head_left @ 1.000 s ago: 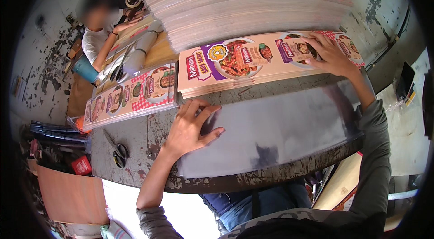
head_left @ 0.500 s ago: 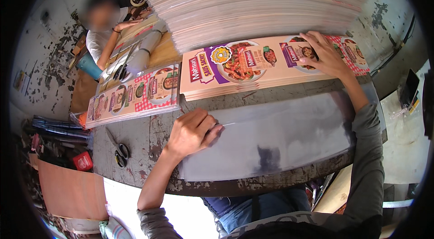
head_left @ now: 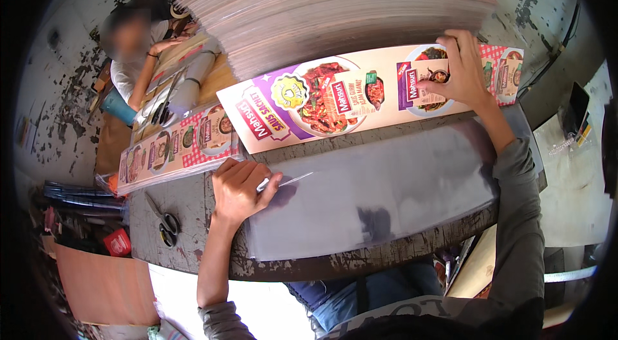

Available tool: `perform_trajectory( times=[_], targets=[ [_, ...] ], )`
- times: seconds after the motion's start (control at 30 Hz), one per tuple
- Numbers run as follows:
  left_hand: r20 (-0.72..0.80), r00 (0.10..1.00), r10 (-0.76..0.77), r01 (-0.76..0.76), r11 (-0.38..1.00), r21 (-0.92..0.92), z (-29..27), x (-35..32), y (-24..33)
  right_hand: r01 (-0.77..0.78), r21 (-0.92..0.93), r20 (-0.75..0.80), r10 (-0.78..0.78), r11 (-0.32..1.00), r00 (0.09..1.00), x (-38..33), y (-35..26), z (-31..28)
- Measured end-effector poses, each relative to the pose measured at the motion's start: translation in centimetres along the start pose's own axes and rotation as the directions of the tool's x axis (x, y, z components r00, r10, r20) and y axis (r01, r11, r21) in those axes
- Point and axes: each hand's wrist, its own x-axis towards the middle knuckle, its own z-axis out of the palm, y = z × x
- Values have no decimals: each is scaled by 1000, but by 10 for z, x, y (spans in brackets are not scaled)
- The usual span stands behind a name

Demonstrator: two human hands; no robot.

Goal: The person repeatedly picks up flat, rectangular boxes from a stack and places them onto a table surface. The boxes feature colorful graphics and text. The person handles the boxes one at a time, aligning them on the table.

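Since a second ago the left hand (head_left: pixel 239 191) has drawn in from a flat spread to a loose curl at the left end of the clear plastic sleeve (head_left: pixel 380 195), fingers together and pinching its upper edge, while the right hand (head_left: pixel 456 70) stays pressed, fingers slightly apart, on the long printed food banner (head_left: pixel 335 99). That banner lies just beyond the left hand and under the right, resting along the far edge of the sleeve. Behind the right hand rises a tall stack of cardboard sheets (head_left: pixel 347 5). Scissors (head_left: pixel 166 223) lie on the worn bench (head_left: pixel 193 250) just left of the left hand, and a second printed banner (head_left: pixel 177 150) sits beyond them. Farther left, another person (head_left: pixel 132 63) works at their own sheets.
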Motion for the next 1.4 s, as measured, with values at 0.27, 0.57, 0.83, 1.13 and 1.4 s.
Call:
perform_trajectory(
  times=[0.27, 0.57, 0.83, 1.13, 1.4],
  targets=[
    [-125, 961, 248, -228, 961, 159, -4, -6, 1, 113, -36, -205, -118, 993, 972, 36, -18, -30],
    [-211, 894, 396, -366, 915, 169, 4, -11, -2, 131, -116, -176, -150, 985, 973, 83, -22, -43],
    [-151, 931, 332, -315, 941, 124, 7, -15, -2, -274, 104, 114, 262, 956, 958, 112, -44, -29],
    [-182, 942, 283, -273, 959, 77, 6, -16, -6, -150, 557, 24, 165, 817, 986, 156, -162, 17],
    [-236, 966, 109, -133, 987, -86, 11, -21, -15, -145, 469, 49, 139, 871, 989, 114, -159, 15]
  ],
)
